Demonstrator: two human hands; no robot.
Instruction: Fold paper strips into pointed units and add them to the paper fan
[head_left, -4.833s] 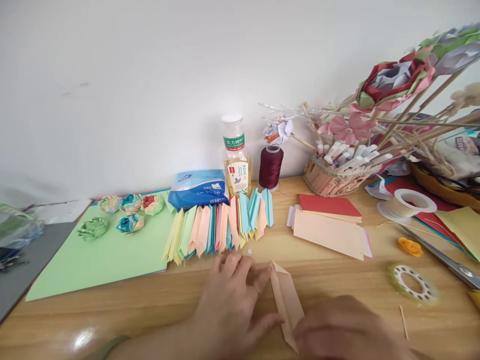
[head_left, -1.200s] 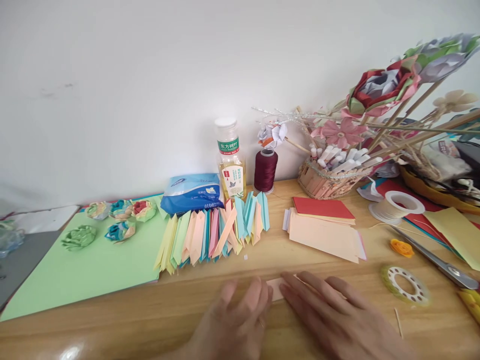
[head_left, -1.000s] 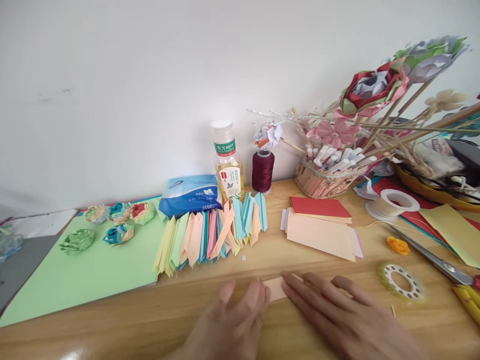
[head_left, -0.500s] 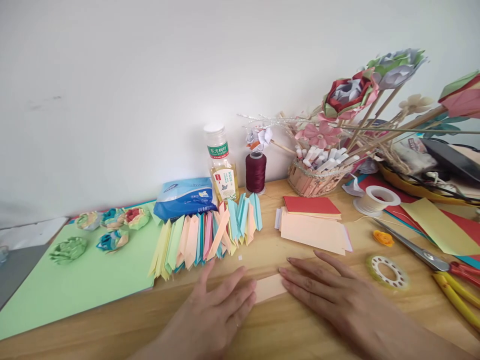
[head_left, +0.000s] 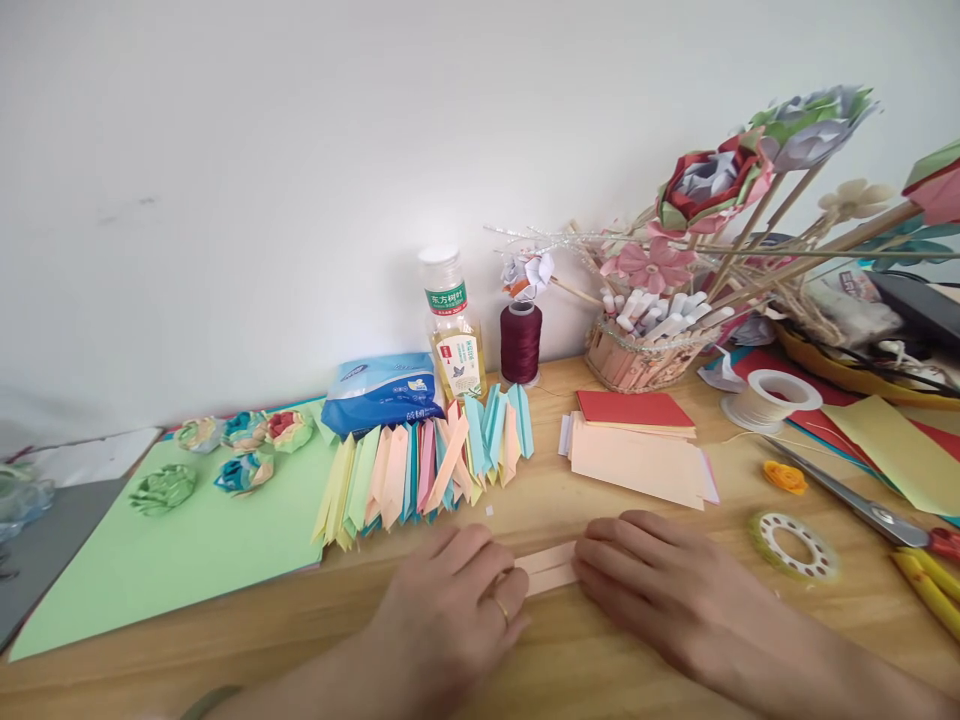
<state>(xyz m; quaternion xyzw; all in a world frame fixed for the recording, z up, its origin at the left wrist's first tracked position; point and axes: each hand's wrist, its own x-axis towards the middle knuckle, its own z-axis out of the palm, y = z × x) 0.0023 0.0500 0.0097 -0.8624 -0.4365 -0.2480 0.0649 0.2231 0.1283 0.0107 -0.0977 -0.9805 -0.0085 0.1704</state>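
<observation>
A peach paper strip [head_left: 549,566] lies on the wooden table with a lengthwise line, like a fold edge, along its middle. At the strip's left end my left hand [head_left: 459,590] is closed, its fingers curled onto the paper and a ring showing on one finger. My right hand [head_left: 660,580] has its bent fingers together on the right end, covering it. Beyond the hands stands a row of folded paper pieces [head_left: 416,470] in yellow, green, peach, pink and blue. A stack of peach paper rectangles [head_left: 637,465] rests behind my right hand, with red paper [head_left: 634,408] on it.
Several paper flowers [head_left: 244,474] sit on green sheets [head_left: 180,570] at left. Tissues [head_left: 382,395], a bottle [head_left: 459,360] and maroon thread [head_left: 520,345] stand by the wall. A tape roll [head_left: 793,547], scissors [head_left: 885,520], a ribbon spool [head_left: 772,400] and a flower basket [head_left: 645,360] are at right.
The flat, spread fingers of both hands have curled in at the strip's ends. A lengthwise line now shows on the strip. The view has shifted slightly left.
</observation>
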